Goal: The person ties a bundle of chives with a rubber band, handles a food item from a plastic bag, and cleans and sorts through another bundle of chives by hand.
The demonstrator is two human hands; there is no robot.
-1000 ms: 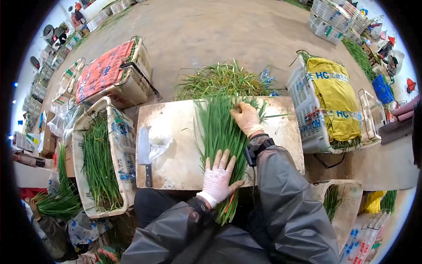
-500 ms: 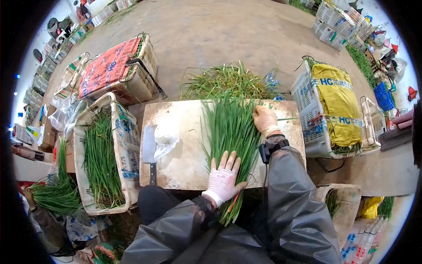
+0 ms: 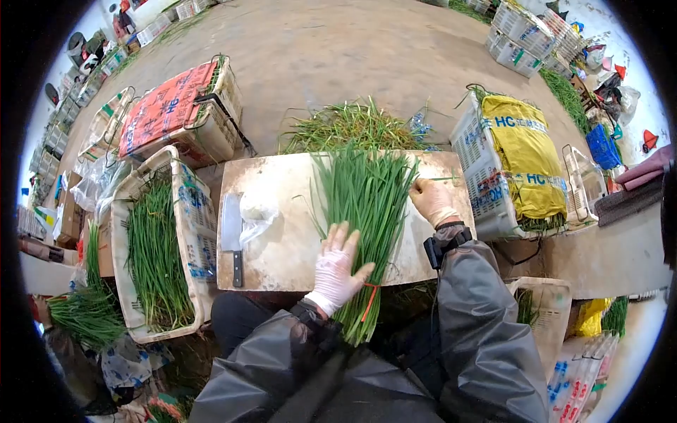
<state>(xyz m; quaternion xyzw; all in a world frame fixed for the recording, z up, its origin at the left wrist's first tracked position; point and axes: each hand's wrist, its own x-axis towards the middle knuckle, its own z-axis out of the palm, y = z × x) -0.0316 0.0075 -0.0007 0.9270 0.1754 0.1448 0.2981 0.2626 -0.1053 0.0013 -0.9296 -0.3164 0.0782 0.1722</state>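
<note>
A bundle of long green chives (image 3: 370, 190) lies across a worn pale board (image 3: 282, 264), its lower end hanging over the near edge. Round the stems near that end is a red band (image 3: 369, 302). My left hand (image 3: 337, 271), in a whitish glove, rests against the bundle's left side with fingers stretched out and thumb over the stems. On the other side my right hand (image 3: 433, 202), also gloved, is by the outer leaves with its fingers curled in; what they hold, if anything, is hidden. A cleaver (image 3: 231, 229) and a white plastic bag (image 3: 259, 215) lie on the board's left.
A crate of chives (image 3: 199, 243) stands left of the board. Behind it is a crate under a red cover (image 3: 168, 109). Loose leaves (image 3: 352, 123) are piled beyond the board. To the right stands a crate with a yellow cover (image 3: 525, 158). Another person's hand (image 3: 42, 311) shows far left.
My left hand has slid left off the stems' middle, showing more of the red band. My right hand has moved slightly right, away from the leaves. The whole view has shifted a little.
</note>
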